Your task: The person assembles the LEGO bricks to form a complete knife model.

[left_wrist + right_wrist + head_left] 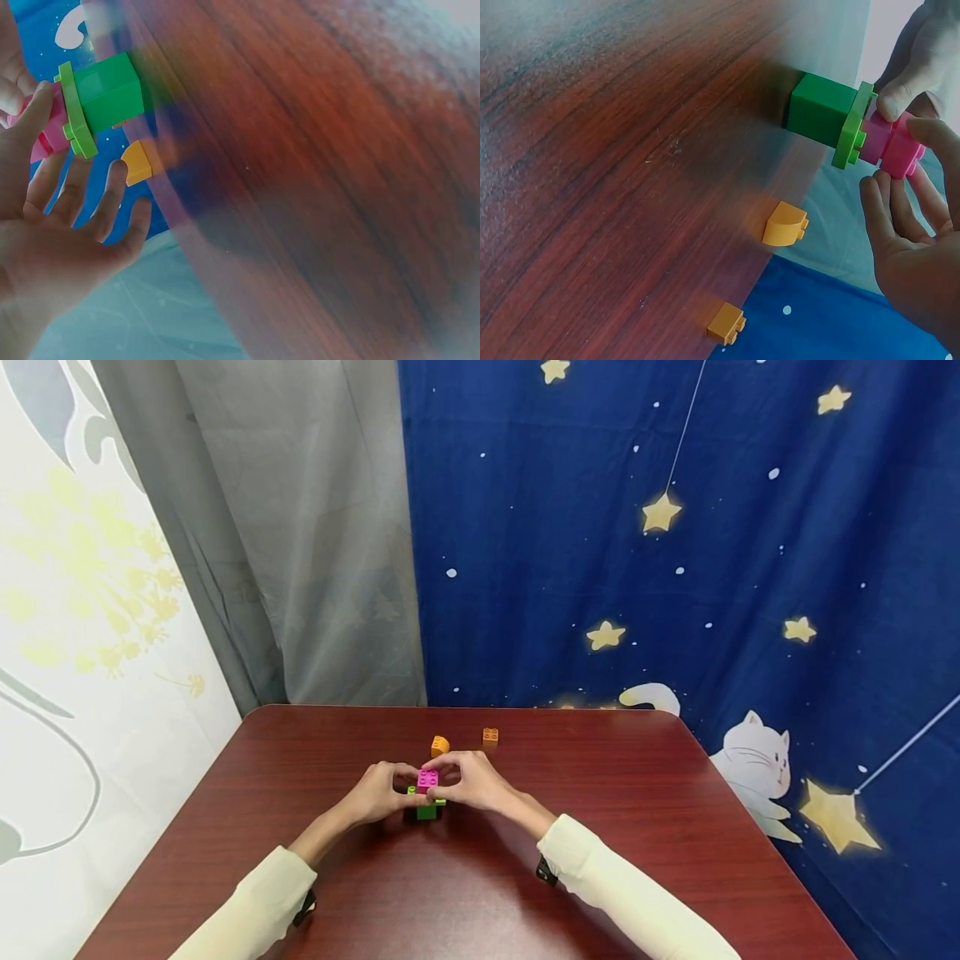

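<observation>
A stack of toy building bricks stands on the table in front of me. Its base is a dark green block [821, 109], topped by a wider lime green plate [848, 136]. Above the plate sit two pink bricks, a lower pink brick [874, 147] and an upper pink brick [428, 776]. My left hand [381, 792] holds the lower one, its thumb against the side. From the other side my right hand [476, 782] pinches the upper one between thumb and fingers. A narrow groove shows between the pink bricks; whether they are fully pressed together I cannot tell.
Behind the hands lie a yellow-orange curved brick [439, 746] and, farther right, an orange brick [491, 736] with studs up. The reddish-brown table [600, 793] ends at the back before a grey curtain [330, 568] and a blue star-patterned curtain [540, 568].
</observation>
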Motion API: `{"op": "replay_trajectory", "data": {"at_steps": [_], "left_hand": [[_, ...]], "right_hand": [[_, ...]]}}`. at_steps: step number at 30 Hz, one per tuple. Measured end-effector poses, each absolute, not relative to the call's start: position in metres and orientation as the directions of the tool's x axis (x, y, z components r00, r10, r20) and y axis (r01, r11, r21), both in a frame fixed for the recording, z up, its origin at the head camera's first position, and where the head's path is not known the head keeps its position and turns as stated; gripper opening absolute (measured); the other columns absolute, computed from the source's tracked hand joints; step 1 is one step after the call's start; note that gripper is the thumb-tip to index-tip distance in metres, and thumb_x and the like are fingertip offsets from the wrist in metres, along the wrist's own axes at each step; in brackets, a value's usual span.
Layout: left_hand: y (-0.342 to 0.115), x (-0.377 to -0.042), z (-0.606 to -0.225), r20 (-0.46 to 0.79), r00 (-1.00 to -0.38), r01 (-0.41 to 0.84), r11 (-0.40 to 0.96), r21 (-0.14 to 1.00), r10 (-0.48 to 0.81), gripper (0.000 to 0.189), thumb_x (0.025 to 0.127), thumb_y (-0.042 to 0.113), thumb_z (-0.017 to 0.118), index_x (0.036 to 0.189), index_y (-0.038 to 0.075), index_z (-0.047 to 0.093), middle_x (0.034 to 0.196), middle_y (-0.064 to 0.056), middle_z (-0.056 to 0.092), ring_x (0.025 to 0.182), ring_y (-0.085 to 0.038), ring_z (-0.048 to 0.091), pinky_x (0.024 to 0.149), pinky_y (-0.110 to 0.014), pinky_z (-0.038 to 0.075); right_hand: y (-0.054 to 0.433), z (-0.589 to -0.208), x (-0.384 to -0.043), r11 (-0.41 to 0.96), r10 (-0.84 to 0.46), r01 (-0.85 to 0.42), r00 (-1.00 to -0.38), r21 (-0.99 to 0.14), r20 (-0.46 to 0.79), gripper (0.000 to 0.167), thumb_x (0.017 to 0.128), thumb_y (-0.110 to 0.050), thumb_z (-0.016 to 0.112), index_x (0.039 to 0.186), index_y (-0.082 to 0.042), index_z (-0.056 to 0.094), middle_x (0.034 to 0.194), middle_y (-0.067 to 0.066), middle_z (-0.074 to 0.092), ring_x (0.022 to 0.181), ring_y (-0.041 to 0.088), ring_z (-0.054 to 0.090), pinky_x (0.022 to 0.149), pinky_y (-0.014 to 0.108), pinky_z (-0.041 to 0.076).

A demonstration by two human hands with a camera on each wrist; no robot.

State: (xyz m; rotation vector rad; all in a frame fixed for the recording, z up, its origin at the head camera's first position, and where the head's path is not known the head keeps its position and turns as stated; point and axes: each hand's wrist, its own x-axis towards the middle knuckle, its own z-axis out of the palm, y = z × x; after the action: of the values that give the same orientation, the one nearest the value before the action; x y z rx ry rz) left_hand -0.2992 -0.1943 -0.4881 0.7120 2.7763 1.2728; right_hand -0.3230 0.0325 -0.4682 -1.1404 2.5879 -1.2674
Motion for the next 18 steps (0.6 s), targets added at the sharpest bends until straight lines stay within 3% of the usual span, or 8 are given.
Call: {"op": "replay_trajectory", "data": {"at_steps": [8, 18], "left_hand": [[-0.1942, -0.2983, -0.4875, 0.178, -0.896, 0.401, 0.569, 0.717, 0.407, 0.04, 0.086, 0.028, 0.088, 0.114, 0.003, 0.076, 0.107, -0.01, 0.077, 0.098, -0.026, 0.074, 0.088, -0.05, 0.059], [-0.1933, -0.2992, -0.4857, 0.171, -0.902, 0.39, 0.578, 0.717, 0.395, 0.038, 0.084, 0.031, 0.089, 0.112, 0.008, 0.077, 0.104, -0.005, 0.077, 0.096, -0.023, 0.074, 0.088, -0.049, 0.059]], "right_hand": [[0.0304, -0.4722, -0.3242, 0.395, -0.623, -0.598, -0.732, -0.697, 0.275, 0.032, 0.087, -0.022, 0.087, 0.115, -0.01, 0.077, 0.102, 0.001, 0.079, 0.089, -0.001, 0.072, 0.079, 0.02, 0.058], [0.0296, -0.4714, -0.3262, 0.409, -0.627, -0.615, -0.726, -0.674, 0.281, 0.033, 0.087, -0.024, 0.087, 0.116, -0.012, 0.078, 0.1, 0.001, 0.079, 0.086, 0.0, 0.072, 0.077, 0.022, 0.059]]}}
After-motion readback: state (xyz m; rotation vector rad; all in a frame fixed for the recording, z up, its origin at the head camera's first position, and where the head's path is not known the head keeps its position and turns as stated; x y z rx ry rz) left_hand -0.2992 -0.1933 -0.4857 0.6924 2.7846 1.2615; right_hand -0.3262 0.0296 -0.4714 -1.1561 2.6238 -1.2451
